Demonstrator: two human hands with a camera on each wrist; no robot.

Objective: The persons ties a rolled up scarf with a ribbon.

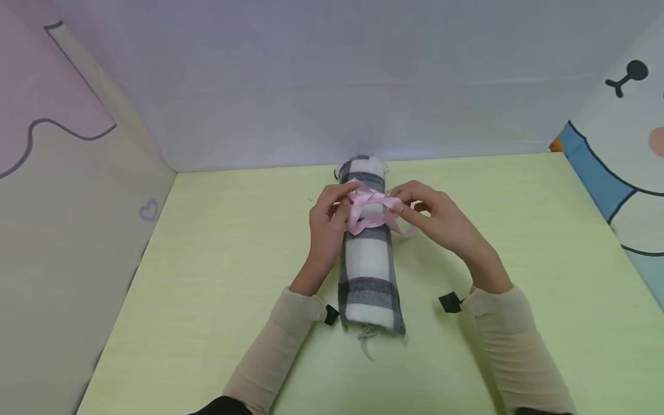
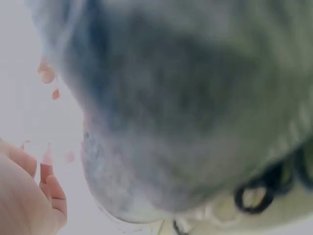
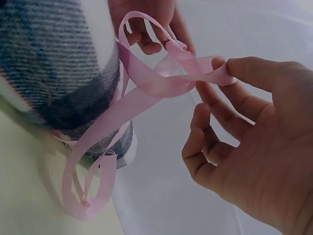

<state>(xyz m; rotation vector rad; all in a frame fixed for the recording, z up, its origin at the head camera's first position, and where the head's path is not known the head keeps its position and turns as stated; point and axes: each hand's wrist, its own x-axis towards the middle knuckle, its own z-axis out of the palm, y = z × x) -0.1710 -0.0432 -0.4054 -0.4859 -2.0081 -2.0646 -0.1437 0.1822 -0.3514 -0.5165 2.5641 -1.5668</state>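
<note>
A rolled grey-and-white plaid scarf [image 1: 365, 256] with fringed ends lies lengthwise in front of the person. Around its upper half runs a pink ribbon [image 1: 358, 222], its loops crossed on top. At the roll's left side the left hand [image 1: 325, 225] pinches part of the ribbon between thumb and forefinger. From the right, the right hand [image 1: 438, 216] pinches another part; in the right wrist view its thumb and forefinger grip the ribbon [image 3: 156, 85], and a loose loop hangs beside the roll. The blurred scarf [image 2: 171, 98] covers most of the left wrist view.
The roll lies on a pale yellow-green table [image 1: 233, 259]. A plain whitish wall [image 1: 332, 115] rises at the table's back edge, and panels with cartoon drawings stand at both sides. Small black devices [image 1: 450, 302] sit at the sleeve cuffs.
</note>
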